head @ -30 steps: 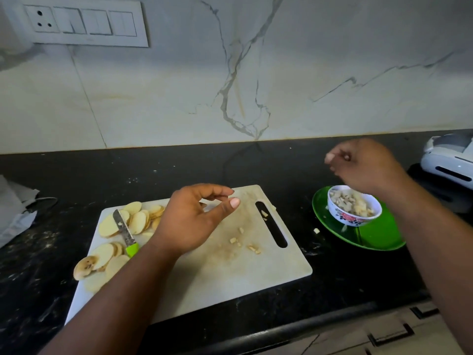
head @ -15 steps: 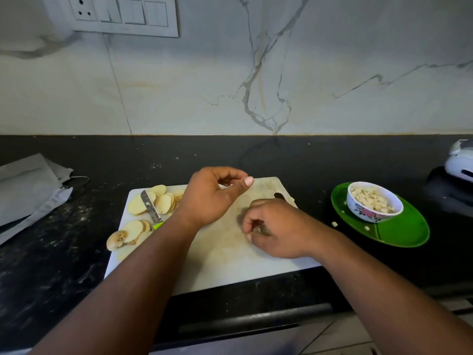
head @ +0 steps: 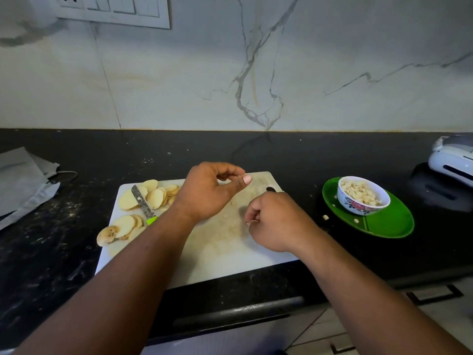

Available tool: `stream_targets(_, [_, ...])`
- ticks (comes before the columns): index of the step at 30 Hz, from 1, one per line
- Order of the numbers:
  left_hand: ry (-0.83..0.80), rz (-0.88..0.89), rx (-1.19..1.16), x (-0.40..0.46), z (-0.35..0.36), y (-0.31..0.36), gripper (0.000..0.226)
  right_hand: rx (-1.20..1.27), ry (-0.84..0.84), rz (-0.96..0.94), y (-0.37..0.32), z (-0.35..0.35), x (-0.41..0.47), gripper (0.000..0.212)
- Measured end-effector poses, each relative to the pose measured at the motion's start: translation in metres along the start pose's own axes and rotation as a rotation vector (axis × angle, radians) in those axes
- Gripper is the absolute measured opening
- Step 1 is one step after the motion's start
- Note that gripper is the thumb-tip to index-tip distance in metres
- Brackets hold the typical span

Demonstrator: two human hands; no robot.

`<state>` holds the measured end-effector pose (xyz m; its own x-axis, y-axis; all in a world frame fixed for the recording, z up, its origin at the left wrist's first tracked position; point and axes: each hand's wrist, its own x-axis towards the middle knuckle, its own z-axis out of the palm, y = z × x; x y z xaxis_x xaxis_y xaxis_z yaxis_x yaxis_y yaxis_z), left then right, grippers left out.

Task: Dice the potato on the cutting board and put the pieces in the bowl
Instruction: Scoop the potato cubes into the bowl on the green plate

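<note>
A white cutting board [head: 217,254] lies on the black counter. Round potato slices [head: 155,198] are piled on its left part, and a knife [head: 142,202] with a green handle lies across them. My left hand [head: 207,193] hovers over the middle of the board, fingers loosely curled, thumb out, holding nothing. My right hand [head: 277,222] rests on the board's right part and pinches small diced potato pieces [head: 248,223] at its fingertips. The patterned bowl [head: 358,204], part filled with diced potato, stands on a green plate [head: 391,224] to the right of the board.
A stray potato bit [head: 325,217] lies on the counter between board and plate, another [head: 355,220] on the plate. Grey cloth [head: 23,180] lies at the far left. A white appliance [head: 453,160] sits at the far right. The marble wall is behind.
My right hand came from above the bowl back to the board and curled onto the loose diced bits. My left hand stayed over the board.
</note>
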<state>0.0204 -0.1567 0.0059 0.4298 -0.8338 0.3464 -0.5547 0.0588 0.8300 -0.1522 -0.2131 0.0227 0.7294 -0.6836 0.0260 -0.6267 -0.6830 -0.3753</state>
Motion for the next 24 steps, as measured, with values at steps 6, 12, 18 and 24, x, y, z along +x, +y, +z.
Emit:
stream_targets(6, [-0.026,-0.01,0.006,-0.004,0.005,0.004,0.023,0.0,-0.025,0.027,-0.01,-0.005,0.006,0.015])
stream_targets(12, [-0.055,-0.016,-0.032,-0.011,0.008,0.011,0.024,0.59,-0.148,0.199,0.024,-0.04,0.009,0.003])
stream_targets(18, [-0.091,-0.031,-0.031,-0.014,0.008,0.014,0.028,0.646,0.159,0.383,0.11,-0.119,0.01,0.005])
stream_targets(24, [-0.09,-0.032,-0.064,-0.015,0.009,0.013,0.034,0.347,0.19,0.576,0.162,-0.14,0.012,0.008])
